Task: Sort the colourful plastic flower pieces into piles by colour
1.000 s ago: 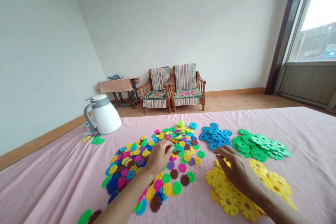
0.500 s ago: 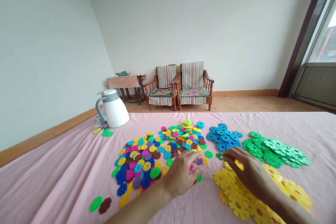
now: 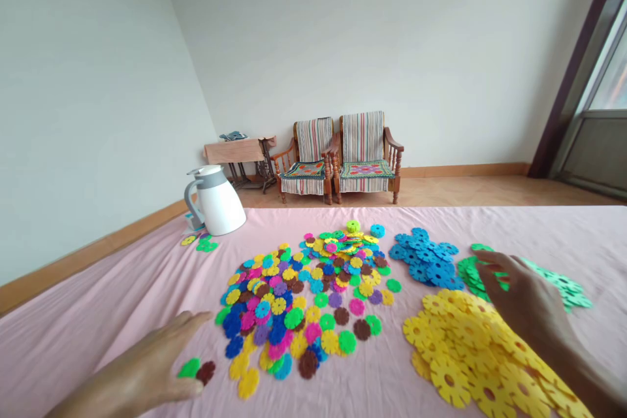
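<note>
My left hand (image 3: 161,358) is at the lower left, thumb and fingers spread around a green flower-shaped plastic disc (image 3: 189,368) and a brown one (image 3: 206,372); it holds nothing. My right hand (image 3: 526,290) is over the pile of green snowflake discs (image 3: 563,281), fingers bent and apart, with green pieces showing between them. Whether its fingertips touch the pile I cannot tell. A heap of large yellow discs (image 3: 450,339) lies below the right hand, and blue discs (image 3: 424,256) are to its left. Small mixed-colour discs (image 3: 294,319) spread between my hands.
On the pink tablecloth (image 3: 122,313), a white-and-grey jug (image 3: 221,206) stands at the back left, beside several loose discs (image 3: 206,243). Beyond the table are two wooden armchairs (image 3: 365,170) and a cloth-covered stand (image 3: 238,151).
My left hand has moved from the mixed discs to the green and brown discs at lower left. My right hand has moved right and slightly up, from the blue and yellow heaps to the green pile.
</note>
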Action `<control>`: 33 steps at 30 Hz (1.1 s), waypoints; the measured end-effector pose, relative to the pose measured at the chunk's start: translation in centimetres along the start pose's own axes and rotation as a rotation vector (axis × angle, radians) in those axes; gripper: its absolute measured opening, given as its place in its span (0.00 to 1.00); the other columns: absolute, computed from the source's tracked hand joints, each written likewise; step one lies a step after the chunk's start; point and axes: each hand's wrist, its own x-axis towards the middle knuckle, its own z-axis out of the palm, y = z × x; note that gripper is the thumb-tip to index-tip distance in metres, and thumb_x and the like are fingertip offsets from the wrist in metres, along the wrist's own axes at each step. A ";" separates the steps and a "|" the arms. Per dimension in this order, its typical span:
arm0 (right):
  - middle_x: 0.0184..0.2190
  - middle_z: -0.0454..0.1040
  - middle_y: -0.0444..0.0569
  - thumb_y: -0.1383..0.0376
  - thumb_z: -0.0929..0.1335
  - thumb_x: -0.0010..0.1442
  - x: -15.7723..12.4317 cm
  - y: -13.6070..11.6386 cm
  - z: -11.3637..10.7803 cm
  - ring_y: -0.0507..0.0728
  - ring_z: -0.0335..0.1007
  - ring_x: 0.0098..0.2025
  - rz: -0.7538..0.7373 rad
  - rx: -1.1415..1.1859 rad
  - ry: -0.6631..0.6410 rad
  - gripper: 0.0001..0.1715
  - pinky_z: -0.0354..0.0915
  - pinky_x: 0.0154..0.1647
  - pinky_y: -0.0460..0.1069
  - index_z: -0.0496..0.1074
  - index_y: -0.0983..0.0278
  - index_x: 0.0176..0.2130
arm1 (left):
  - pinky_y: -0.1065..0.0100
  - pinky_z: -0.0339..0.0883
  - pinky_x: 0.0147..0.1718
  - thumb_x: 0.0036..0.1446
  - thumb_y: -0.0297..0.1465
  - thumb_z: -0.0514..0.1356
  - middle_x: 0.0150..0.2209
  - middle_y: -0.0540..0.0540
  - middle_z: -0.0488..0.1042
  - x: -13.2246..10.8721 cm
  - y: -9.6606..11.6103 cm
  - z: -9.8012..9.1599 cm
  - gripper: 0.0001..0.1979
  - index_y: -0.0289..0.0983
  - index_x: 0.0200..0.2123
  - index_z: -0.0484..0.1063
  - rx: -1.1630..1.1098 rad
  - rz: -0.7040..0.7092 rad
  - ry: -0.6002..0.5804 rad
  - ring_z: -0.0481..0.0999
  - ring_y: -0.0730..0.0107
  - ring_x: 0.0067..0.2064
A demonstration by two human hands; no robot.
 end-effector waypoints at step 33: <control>0.39 0.75 0.52 0.57 0.59 0.61 -1.0 -2.0 -0.3 0.56 0.75 0.32 -0.061 0.173 -0.095 0.18 0.65 0.33 0.48 0.70 0.62 0.43 | 0.44 0.39 0.62 0.63 0.46 0.46 0.68 0.51 0.39 5.9 8.0 5.2 0.29 0.53 0.64 0.40 0.145 0.532 0.085 0.38 0.51 0.67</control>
